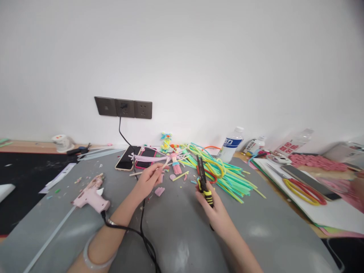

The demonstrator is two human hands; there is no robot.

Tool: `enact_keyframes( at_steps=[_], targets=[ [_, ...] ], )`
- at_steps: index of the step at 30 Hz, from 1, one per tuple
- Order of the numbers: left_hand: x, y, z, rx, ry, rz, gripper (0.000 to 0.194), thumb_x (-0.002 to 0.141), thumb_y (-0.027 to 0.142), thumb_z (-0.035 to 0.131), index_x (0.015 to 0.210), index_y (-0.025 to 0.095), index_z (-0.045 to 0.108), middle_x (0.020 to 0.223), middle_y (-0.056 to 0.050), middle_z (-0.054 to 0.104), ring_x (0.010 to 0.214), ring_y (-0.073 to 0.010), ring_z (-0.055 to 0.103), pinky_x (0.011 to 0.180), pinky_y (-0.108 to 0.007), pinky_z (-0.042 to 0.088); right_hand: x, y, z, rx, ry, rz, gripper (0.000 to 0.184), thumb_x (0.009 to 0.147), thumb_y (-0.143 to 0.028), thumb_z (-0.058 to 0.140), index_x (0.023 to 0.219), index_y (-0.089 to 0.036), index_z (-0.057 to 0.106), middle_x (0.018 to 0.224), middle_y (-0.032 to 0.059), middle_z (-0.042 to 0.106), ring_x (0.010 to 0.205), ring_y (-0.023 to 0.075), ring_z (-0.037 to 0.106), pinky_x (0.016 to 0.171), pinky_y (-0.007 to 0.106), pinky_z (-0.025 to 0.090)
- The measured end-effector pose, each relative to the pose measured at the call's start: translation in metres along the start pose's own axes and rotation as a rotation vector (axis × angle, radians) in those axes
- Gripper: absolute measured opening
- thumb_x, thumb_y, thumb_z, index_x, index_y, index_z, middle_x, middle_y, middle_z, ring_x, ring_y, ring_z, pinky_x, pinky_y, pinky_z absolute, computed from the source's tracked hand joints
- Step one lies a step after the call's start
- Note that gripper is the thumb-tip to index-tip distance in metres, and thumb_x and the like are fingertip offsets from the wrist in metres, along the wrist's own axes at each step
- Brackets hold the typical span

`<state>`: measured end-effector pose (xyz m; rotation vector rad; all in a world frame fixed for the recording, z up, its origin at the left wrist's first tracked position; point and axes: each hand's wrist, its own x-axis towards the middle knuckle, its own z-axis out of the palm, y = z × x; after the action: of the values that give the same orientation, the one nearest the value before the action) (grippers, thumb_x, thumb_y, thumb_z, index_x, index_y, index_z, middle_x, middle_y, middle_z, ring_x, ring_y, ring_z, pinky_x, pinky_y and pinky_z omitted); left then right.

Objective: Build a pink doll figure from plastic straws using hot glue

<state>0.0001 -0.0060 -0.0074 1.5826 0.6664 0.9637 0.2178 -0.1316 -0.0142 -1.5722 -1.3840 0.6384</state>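
My left hand (148, 178) is closed in a pinch on a pale pipe cleaner (165, 163) whose end sticks up past the fingertips. My right hand (217, 210) is wrapped round the black and yellow handles of pliers (202, 174), jaws pointing up and away from me. Between the hands lie a pink and blue pipe-cleaner figure (176, 165), a short pink piece (159, 191) and small cut scraps. A bundle of green and yellow pipe cleaners (236, 182) spreads just beyond the pliers. Pink pipe cleaners (148, 158) lie behind my left hand.
A pink glue gun (92, 197) lies at left, its black cord (142, 237) passing under my left forearm. Two phones (125, 158) lie near the wall. A water bottle (231, 144) stands at the back. Scissors (304, 191) rest on papers at right, near another person's hand (358, 187).
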Motion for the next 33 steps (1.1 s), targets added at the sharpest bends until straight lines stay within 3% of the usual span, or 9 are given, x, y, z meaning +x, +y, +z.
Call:
enact_keyframes(
  at_steps=[4, 8, 15, 21, 26, 33],
  targets=[
    [-0.005, 0.006, 0.004, -0.006, -0.102, -0.009, 0.050, 0.096, 0.053, 0.044, 0.115, 0.011, 0.060, 0.042, 0.010, 0.041, 0.038, -0.0076, 0.031, 0.044, -0.020, 0.027, -0.002, -0.009, 0.006, -0.220, -0.041, -0.027, 0.029, 0.089, -0.045, 0.048, 0.101, -0.019, 0.053, 0.080, 0.0041, 0.066, 0.068, 0.0199, 0.061, 0.063, 0.028, 0.048],
    [-0.008, 0.010, 0.006, -0.016, -0.162, -0.035, 0.054, 0.094, 0.057, 0.046, 0.115, 0.010, 0.062, 0.039, 0.009, 0.043, 0.034, -0.0073, 0.033, 0.043, -0.019, 0.029, -0.011, -0.018, 0.008, -0.364, -0.137, -0.020, 0.019, 0.086, -0.037, 0.047, 0.098, -0.022, 0.050, 0.079, 0.0025, 0.065, 0.067, 0.0207, 0.063, 0.062, 0.028, 0.047],
    [-0.009, 0.005, 0.005, 0.046, -0.199, -0.065, 0.054, 0.093, 0.055, 0.049, 0.117, 0.009, 0.063, 0.038, 0.006, 0.053, 0.033, -0.0087, 0.040, 0.048, -0.021, 0.037, -0.017, -0.019, 0.011, -0.463, -0.165, 0.010, 0.015, 0.085, -0.038, 0.044, 0.093, -0.024, 0.046, 0.075, 0.0021, 0.066, 0.066, 0.0225, 0.064, 0.060, 0.028, 0.046],
    [-0.010, 0.014, 0.004, 0.200, -0.217, -0.007, 0.042, 0.097, 0.046, 0.046, 0.083, 0.013, 0.067, 0.038, 0.003, 0.057, 0.040, -0.0091, 0.047, 0.070, -0.025, 0.048, -0.020, -0.015, 0.006, -0.547, -0.161, 0.043, 0.028, 0.084, -0.043, 0.044, 0.102, -0.023, 0.052, 0.080, 0.0065, 0.071, 0.071, 0.0266, 0.069, 0.061, 0.030, 0.048],
    [-0.010, 0.014, 0.005, 0.287, -0.239, 0.009, 0.046, 0.098, 0.046, 0.043, 0.068, 0.015, 0.061, 0.041, 0.000, 0.061, 0.044, -0.0109, 0.047, 0.060, -0.023, 0.043, -0.026, -0.014, 0.005, -0.561, -0.169, 0.053, 0.028, 0.086, -0.042, 0.045, 0.102, -0.023, 0.057, 0.082, 0.0078, 0.072, 0.072, 0.0261, 0.071, 0.059, 0.028, 0.048],
    [-0.010, 0.011, 0.004, 0.344, -0.230, 0.029, 0.042, 0.098, 0.039, 0.042, 0.071, 0.016, 0.063, 0.043, -0.001, 0.063, 0.043, -0.0114, 0.046, 0.054, -0.022, 0.039, -0.032, -0.012, 0.013, -0.530, -0.171, 0.058, 0.023, 0.088, -0.042, 0.047, 0.099, -0.024, 0.058, 0.086, 0.0074, 0.074, 0.075, 0.0268, 0.071, 0.060, 0.029, 0.047]
  ],
)
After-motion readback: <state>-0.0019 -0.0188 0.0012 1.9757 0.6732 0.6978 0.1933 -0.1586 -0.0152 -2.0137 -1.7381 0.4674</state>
